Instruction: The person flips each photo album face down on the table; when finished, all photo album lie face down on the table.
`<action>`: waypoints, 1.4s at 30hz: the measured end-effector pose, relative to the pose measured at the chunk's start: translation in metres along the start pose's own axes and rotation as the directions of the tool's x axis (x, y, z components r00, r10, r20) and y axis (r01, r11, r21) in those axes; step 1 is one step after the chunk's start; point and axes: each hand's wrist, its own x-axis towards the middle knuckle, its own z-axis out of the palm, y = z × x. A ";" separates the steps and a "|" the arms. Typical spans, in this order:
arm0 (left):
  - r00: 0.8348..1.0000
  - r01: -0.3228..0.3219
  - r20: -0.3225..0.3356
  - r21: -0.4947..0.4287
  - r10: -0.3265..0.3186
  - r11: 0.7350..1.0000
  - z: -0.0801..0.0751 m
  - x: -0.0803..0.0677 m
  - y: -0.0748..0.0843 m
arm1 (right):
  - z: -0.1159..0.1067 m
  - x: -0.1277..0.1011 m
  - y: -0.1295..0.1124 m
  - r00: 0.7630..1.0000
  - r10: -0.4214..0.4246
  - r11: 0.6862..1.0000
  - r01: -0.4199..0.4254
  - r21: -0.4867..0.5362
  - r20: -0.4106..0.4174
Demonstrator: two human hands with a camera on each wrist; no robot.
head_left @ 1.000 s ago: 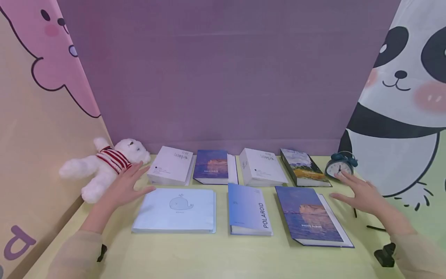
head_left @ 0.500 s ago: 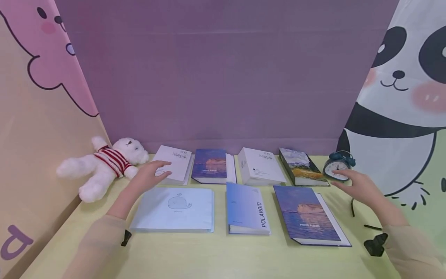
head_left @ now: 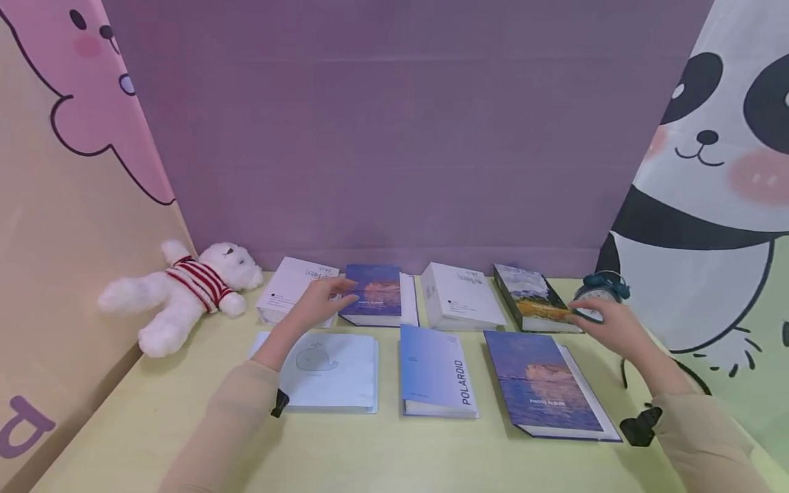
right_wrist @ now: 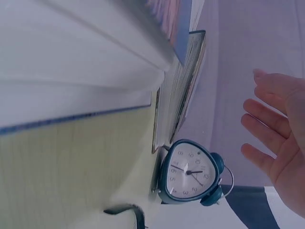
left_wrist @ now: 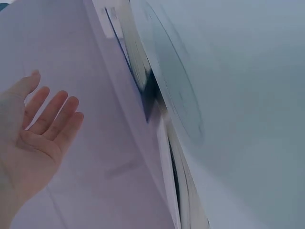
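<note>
Spreading before me, the table (head_left: 394,459) has the Polaroid (head_left: 431,373) midway along its near row. Well left of the Polaroid lies the bear (head_left: 191,287); nearer on that side is the whale album (head_left: 333,383), which the left sleeve (head_left: 228,411) would do well to clear. Behind the Polaroid and slightly left sits the rear photo album (head_left: 377,291); behind and right, the painting album (head_left: 533,294). I'd meet either by its edges, gently, rather than pressing on the cover. The left grip (head_left: 316,302), behind and left of the Polaroid, and the right grip (head_left: 609,327), well to its right, are both empty, fingers relaxed. Whether fingertips touch either cover, I can't tell. Smallest, behind and far right of the Polaroid, stands the clock (right_wrist: 190,172); those right knuckles should mind it.
</note>
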 end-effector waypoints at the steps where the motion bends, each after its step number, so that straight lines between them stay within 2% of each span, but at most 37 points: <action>1: 1.000 0.004 0.014 -0.015 -0.004 1.000 0.004 0.003 0.003 | 0.002 0.001 -0.002 1.000 -0.010 1.000 0.010 0.001 -0.008; 6: 0.999 0.020 0.049 -0.055 -0.017 0.998 0.021 0.019 0.020 | 0.007 0.008 -0.010 0.999 -0.033 0.999 0.033 0.021 -0.012; 11: 0.999 -0.031 0.026 -0.112 0.035 0.993 0.033 0.038 0.038 | 0.009 0.016 -0.018 0.999 -0.035 0.999 0.035 0.039 0.009; 14: 0.998 -0.052 0.025 -0.149 0.056 0.987 0.039 0.047 0.054 | 0.010 0.019 -0.021 0.999 -0.032 0.999 0.031 0.040 0.022; 21: 0.992 -0.116 0.020 -0.161 0.121 0.980 0.058 0.066 0.091 | 0.014 0.023 -0.020 0.999 -0.010 0.999 0.009 0.037 0.048; 25: 0.991 -0.127 0.025 -0.168 0.133 0.978 0.070 0.078 0.107 | 0.018 0.025 -0.017 0.999 -0.010 0.998 0.008 0.060 0.037; 32: 0.993 -0.111 0.023 -0.192 0.118 0.975 0.096 0.093 0.118 | 0.031 0.031 -0.008 0.999 0.021 0.994 -0.024 0.107 0.035; 38: 0.996 -0.073 0.026 -0.234 0.081 0.970 0.122 0.103 0.118 | 0.037 0.033 -0.004 0.997 0.033 0.991 -0.042 0.124 0.073; 42: 0.997 -0.057 0.035 -0.244 0.068 0.968 0.140 0.110 0.123 | 0.039 0.036 -0.003 0.992 0.048 0.993 -0.061 0.106 0.120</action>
